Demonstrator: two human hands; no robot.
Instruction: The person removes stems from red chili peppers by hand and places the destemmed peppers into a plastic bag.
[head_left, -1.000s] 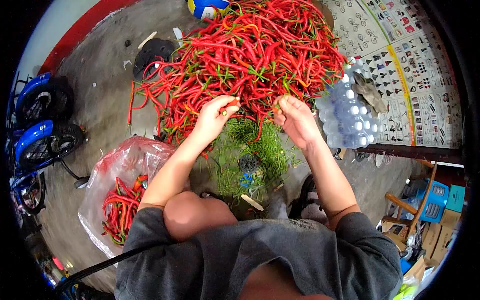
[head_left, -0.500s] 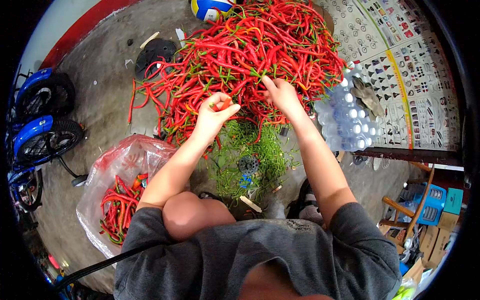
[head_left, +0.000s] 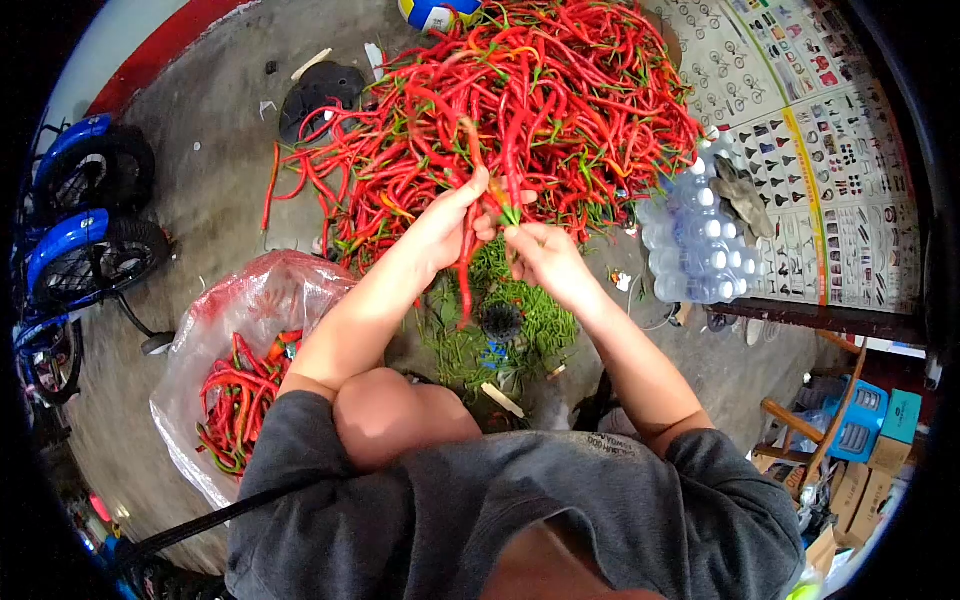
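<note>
A big heap of red chili peppers (head_left: 560, 100) with green stems lies on the floor before me. Near its front edge, my left hand (head_left: 450, 222) is closed around a few long chilies (head_left: 466, 270), one hanging below the palm and others pointing up. My right hand (head_left: 548, 262) meets it from the right, its thumb and fingers pinching the green stem end (head_left: 511, 214) of a chili. Parts of the left fingers are hidden behind the peppers. Below the hands is a pile of loose green stems (head_left: 545, 318).
A clear plastic bag (head_left: 185, 400) holding red chilies stands at my left. Small blue-fendered wheels (head_left: 75, 250) are farther left. Bottles in plastic wrap (head_left: 690, 240) sit at right, a glove (head_left: 740, 195) on them. A ball (head_left: 440, 12) lies behind the heap.
My right hand has come back from the heap toward me and now meets the left at a chili's stem end. The left hand has shifted right, with long chilies now showing in it.
</note>
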